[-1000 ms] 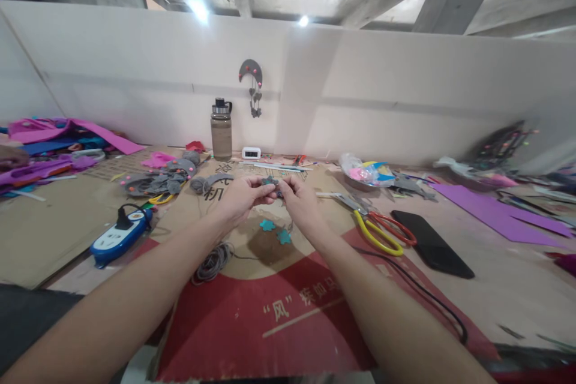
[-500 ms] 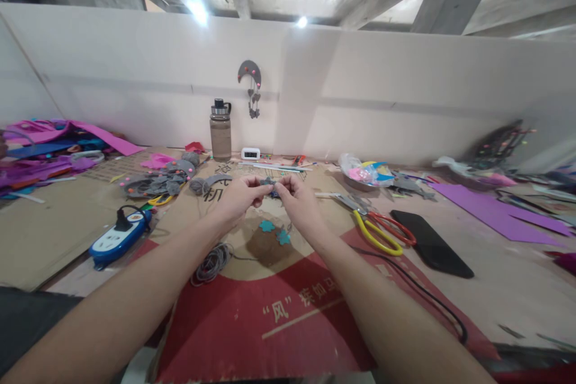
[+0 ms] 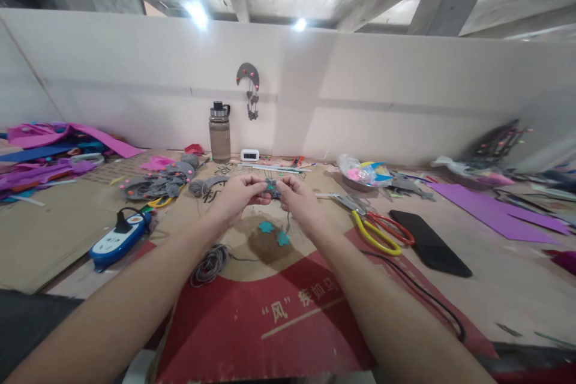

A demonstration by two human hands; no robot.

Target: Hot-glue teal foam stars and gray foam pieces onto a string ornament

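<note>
Between my left hand (image 3: pixel 238 197) and my right hand (image 3: pixel 294 199) is a small grey and teal felt piece (image 3: pixel 270 186), pinched from both sides by thumbs and fingers. Its exact outline is partly covered by the fingertips. A strand of grey yarn (image 3: pixel 288 223) hangs below my right hand. Under the hands, two teal felt cutouts (image 3: pixel 266 227) lie on the cardboard (image 3: pixel 252 270), apart from each other. To the left of them rests a loose coil of grey yarn (image 3: pixel 210 264), one end trailing right.
Scissors with yellow and red handles (image 3: pixel 375 234) lie beside a black phone (image 3: pixel 429 243) on the right. A blue and white power strip (image 3: pixel 119 240) sits left. Behind stand a bottle (image 3: pixel 219 135) and a small clock (image 3: pixel 249 155). A grey moon ornament (image 3: pixel 249 75) hangs on the wall.
The small piece between my fingers has turned and now shows more teal. My hands stay in nearly the same place; the view has shifted slightly.
</note>
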